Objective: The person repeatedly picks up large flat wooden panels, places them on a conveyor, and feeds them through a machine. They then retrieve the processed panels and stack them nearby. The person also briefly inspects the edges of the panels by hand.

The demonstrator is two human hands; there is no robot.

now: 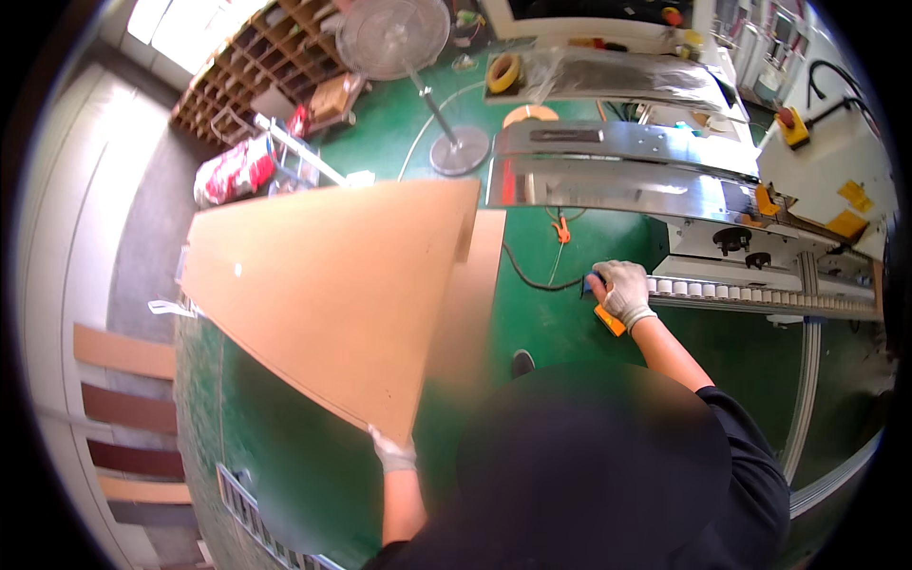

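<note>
A large light-brown board (323, 285) is tilted across the left and middle, its far end next to the fan stand. My left hand (393, 450), in a pale glove, grips the board's near corner, with the fingers partly hidden by it. At right, my gloved right hand (625, 293) is closed at the left end of a roller rail (750, 291). A bit of blue shows by its fingers and an orange-yellow piece (610, 321) sticks out below. What exactly it holds is hidden. Another brown board (480, 304) lies lower, partly behind the first.
Shiny metal plates (617, 180) of a machine stretch across the far right, with a tape roll (503, 72) behind. A grey stand fan (460, 150) stands ahead. An orange air gun (562, 230) hangs near the rail. Shelving (247, 71) and a red-white bundle (234, 169) are far left.
</note>
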